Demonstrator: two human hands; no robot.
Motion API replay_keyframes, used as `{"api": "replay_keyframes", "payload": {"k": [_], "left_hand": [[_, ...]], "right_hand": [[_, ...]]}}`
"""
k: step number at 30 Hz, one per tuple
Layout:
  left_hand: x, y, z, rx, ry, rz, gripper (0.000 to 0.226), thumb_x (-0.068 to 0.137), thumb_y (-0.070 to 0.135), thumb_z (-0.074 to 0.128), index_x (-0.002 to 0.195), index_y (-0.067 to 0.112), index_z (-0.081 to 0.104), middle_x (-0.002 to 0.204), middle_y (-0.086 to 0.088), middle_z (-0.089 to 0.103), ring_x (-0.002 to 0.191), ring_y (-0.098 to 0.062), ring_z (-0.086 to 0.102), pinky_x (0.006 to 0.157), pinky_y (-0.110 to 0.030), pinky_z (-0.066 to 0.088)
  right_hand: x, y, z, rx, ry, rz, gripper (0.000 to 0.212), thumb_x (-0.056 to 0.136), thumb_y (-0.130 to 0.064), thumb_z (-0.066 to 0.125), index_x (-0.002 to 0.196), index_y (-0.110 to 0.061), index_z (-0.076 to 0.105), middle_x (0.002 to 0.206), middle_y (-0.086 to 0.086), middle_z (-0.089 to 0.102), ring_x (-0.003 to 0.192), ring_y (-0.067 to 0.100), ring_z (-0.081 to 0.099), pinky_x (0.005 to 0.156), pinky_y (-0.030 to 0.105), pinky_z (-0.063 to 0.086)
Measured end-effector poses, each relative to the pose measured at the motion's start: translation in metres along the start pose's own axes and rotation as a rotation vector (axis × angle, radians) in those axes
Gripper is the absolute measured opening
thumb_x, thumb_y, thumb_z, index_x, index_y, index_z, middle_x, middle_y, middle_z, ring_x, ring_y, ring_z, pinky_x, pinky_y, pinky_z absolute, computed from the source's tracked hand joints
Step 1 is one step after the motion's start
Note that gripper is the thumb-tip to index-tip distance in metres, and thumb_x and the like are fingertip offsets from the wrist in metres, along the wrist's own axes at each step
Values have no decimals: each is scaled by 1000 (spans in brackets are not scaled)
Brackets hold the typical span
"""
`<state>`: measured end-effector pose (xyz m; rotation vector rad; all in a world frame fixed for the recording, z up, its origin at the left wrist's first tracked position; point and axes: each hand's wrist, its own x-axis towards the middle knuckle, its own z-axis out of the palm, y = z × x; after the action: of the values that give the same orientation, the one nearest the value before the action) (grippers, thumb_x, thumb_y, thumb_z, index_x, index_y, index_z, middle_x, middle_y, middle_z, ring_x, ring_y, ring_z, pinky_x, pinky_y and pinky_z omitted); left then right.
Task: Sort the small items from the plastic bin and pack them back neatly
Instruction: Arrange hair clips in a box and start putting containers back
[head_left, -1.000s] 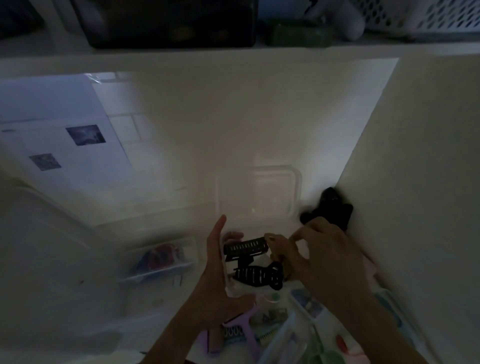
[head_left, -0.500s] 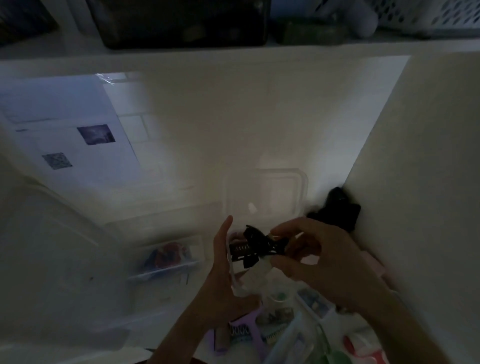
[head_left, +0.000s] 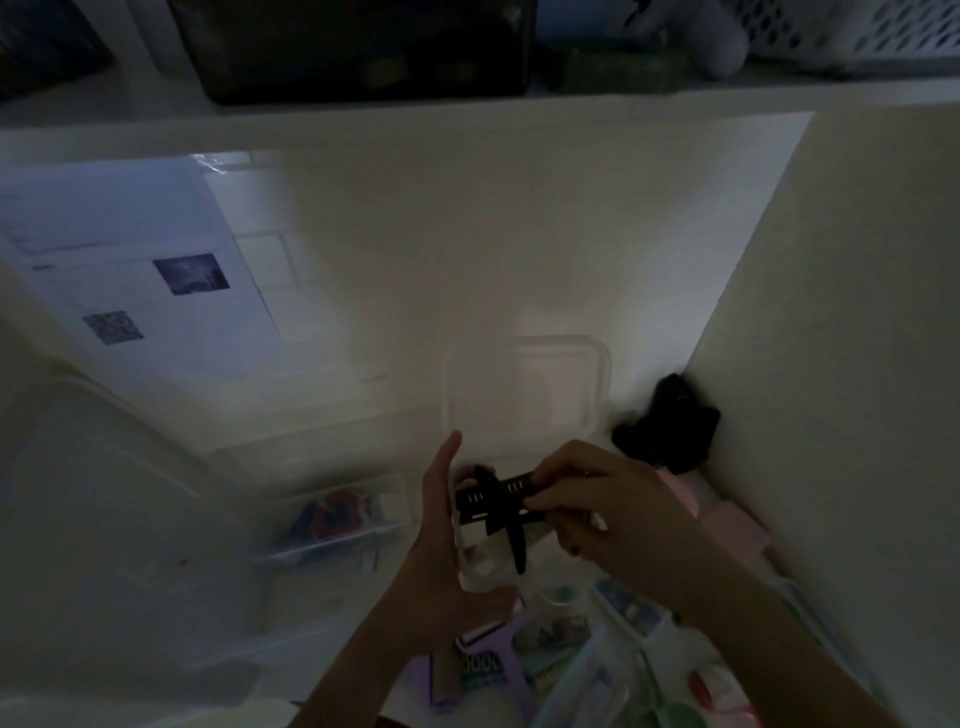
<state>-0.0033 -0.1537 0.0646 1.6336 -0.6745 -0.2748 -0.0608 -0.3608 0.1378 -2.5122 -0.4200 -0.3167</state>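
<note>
Left hand (head_left: 441, 540): cupping a small clear container (head_left: 470, 545) from its left side, thumb pointing up, fingers curling round it.
Right hand (head_left: 608, 512): pinching the right end of a black hair clip (head_left: 498, 501) between thumb and curled fingers.
Black hair clip: hanging over the container's mouth, between the two hands; long axis lying roughly left to right, one dark prong pointing down.
Below the hands: lying on the table, a purple razor (head_left: 493, 657) among dim, blurred small items.
Far right corner: sitting against the wall, a dark lump (head_left: 667, 426).
</note>
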Motion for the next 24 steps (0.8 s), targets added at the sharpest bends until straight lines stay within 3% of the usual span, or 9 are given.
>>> {"api": "replay_keyframes", "payload": {"k": [3,7,11,13,15,17,20,24], "left_hand": [[1,0,2,0,14,0,132,56,-16,79,155,25,2,138,-14,41,123,-30,55,102,-38,48],[0,0,3,-6,24,20,130,57,-13,81,154,22,3,140,-11,39,125,-19,54,98,-28,48],[3,4,9,-28,76,7,121,58,9,80,152,31,6,139,-12,38,124,-23,54,100,-40,48],[4,4,12,-24,81,11,119,60,11,80,152,30,7,140,-12,38,125,-18,53,100,-34,49],[4,2,12,-26,66,15,120,59,4,81,152,25,8,140,-14,37,125,-13,52,95,-22,48],[4,-1,10,-26,53,15,122,58,4,82,153,22,7,140,-13,38,124,-14,54,93,-19,47],[2,-5,8,-14,68,8,124,59,3,84,155,22,7,139,-11,39,123,-23,54,95,-28,49],[1,-7,3,-23,43,15,133,58,-13,85,156,25,5,141,-11,38,124,-27,55,100,-45,51]], "right_hand": [[-4,-1,-1,-58,22,16,26,78,-3,74,97,-20,77,103,-9,61,68,-2,60,68,-2,39],[-9,-5,2,-87,135,28,27,70,-6,80,92,-22,78,99,-9,63,82,-6,58,77,-4,36],[-13,-16,11,-156,169,33,21,69,-7,81,85,-21,77,90,-7,61,69,5,60,65,11,47],[-12,-16,15,-180,130,24,20,68,-9,82,82,-22,76,88,-7,59,66,6,57,61,11,45],[-10,-13,17,-137,76,38,18,70,-11,80,82,-24,77,89,-9,59,68,4,56,65,3,37],[-10,-10,16,-44,46,54,16,74,-14,78,85,-26,77,92,-12,60,73,2,57,69,-2,36],[-11,-7,3,42,88,119,18,77,-18,76,91,-30,76,96,-16,61,76,0,61,70,6,45],[-18,3,-30,111,391,339,18,82,-14,76,90,-29,75,95,-11,66,81,4,64,72,10,48]]}}
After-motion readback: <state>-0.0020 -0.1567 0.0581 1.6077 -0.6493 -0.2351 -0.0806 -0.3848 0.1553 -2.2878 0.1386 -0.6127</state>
